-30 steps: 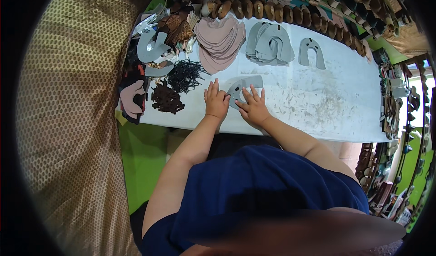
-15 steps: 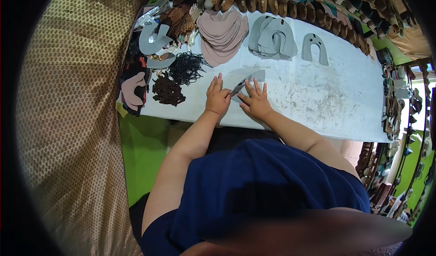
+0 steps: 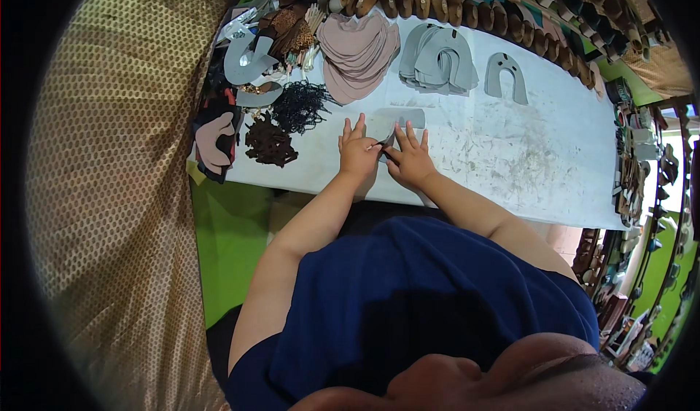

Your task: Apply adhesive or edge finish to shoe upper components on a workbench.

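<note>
A grey curved shoe-upper piece (image 3: 410, 117) lies on the table in front of me, partly hidden under my hands. My left hand (image 3: 358, 156) has its longer fingers stretched forward, while its thumb side pinches a small dark strip (image 3: 383, 146) at the grey piece's near part. My right hand (image 3: 413, 162) rests on the grey piece with fingers spread, its thumb close to the strip. Whether the strip passes through the grey piece is too small to tell. Left of my hands lie a pile of dark brown strips (image 3: 268, 144) and a heap of black cords (image 3: 300, 108).
Beyond my hands lie stacked pink pieces (image 3: 357, 57), stacked grey U-shaped pieces (image 3: 437, 61) and a single grey U-shaped piece (image 3: 504, 78) bearing small dark bits. A row of brown shoe lasts (image 3: 456, 12) lines the far edge. At left hangs a patterned curtain (image 3: 124, 192).
My left hand has shifted slightly right, nearer my right hand, and its thumb side has closed in at the dark strip. The grey piece has turned and lies flatter.
</note>
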`<state>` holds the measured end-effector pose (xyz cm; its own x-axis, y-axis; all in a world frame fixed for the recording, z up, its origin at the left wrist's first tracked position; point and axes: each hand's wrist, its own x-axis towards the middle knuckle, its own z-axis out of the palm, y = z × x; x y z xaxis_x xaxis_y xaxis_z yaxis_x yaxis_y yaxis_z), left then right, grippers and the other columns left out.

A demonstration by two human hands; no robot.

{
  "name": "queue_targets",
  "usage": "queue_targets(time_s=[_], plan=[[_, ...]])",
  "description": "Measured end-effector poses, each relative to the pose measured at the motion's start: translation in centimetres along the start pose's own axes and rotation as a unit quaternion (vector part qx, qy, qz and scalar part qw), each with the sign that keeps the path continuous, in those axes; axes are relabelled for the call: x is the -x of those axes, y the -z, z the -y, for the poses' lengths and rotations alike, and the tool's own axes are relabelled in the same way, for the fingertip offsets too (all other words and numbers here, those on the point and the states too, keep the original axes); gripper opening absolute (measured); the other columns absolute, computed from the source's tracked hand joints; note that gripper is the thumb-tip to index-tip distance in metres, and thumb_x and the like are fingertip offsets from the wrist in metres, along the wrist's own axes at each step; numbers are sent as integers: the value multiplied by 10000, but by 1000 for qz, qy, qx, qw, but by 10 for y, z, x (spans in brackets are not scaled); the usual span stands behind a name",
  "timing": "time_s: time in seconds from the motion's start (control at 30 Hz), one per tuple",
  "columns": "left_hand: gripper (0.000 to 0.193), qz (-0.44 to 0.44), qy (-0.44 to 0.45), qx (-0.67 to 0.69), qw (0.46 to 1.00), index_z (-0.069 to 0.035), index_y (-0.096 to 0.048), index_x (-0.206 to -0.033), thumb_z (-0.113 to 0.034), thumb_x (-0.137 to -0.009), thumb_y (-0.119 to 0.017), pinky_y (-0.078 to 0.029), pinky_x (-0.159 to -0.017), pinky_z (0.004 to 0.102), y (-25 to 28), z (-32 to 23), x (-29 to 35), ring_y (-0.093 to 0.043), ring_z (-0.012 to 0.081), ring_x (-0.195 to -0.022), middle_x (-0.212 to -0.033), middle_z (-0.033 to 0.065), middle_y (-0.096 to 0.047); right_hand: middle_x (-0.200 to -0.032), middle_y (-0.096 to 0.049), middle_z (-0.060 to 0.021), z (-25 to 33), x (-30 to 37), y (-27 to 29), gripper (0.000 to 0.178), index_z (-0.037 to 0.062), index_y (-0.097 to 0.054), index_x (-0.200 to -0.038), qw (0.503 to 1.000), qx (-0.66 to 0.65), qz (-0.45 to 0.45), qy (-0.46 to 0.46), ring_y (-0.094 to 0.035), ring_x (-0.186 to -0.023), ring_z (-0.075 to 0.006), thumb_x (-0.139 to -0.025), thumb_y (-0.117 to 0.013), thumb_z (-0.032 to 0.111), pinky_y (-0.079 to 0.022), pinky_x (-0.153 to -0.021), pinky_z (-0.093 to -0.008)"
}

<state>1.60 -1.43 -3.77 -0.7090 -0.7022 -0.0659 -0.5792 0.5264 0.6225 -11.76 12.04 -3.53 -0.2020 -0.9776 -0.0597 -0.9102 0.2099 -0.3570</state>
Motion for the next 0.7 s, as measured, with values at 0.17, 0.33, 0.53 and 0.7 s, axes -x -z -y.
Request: queue_targets(time_s=[0.17, 0.33, 0.53, 0.7], plan=[[97, 59, 30, -14, 998, -194, -803, -876, -237, -810, -747, -77, -1163, 652, 16, -10, -2, -42, 464, -1509, -1641, 97, -241, -1618, -232, -178, -4, 3, 2, 415, 244, -646, -1282, 1000, -17, -23, 7, -103, -1513, -423, -890, -595, 370, -69, -1140, -718], [144, 79, -41, -65, 994, -258, -813, -907, -231, -788, -736, -14, -1152, 676, 23, 7, -13, 43, 474, -1507, -1659, 114, -168, -1603, -273, -170, -4, 5, 1, 390, 235, -698, -1211, 1000, 4, -9, 7, -120, -1508, -429, -843, -643, 353, -67, -1135, -720], [188, 81, -43, -127, 988, -302, -816, -926, -251, -752, -768, -2, -1166, 648, 21, -3, -14, 58, 475, -1505, -1664, 137, -120, -1566, -345, -136, -5, 9, -4, 385, 211, -713, -1193, 994, -37, -94, 45, -174, -1494, -398, -859, -647, 392, -78, -1127, -731], [169, 90, -28, -105, 990, -271, -817, -871, -314, -708, -808, -32, -1163, 655, 19, -7, -20, 34, 481, -1504, -1651, 159, -169, -1536, -392, -141, -7, 12, -3, 299, 180, -757, -1031, 991, -51, -109, 56, -224, -1475, -391, -834, -669, 386, -88, -1124, -734]])
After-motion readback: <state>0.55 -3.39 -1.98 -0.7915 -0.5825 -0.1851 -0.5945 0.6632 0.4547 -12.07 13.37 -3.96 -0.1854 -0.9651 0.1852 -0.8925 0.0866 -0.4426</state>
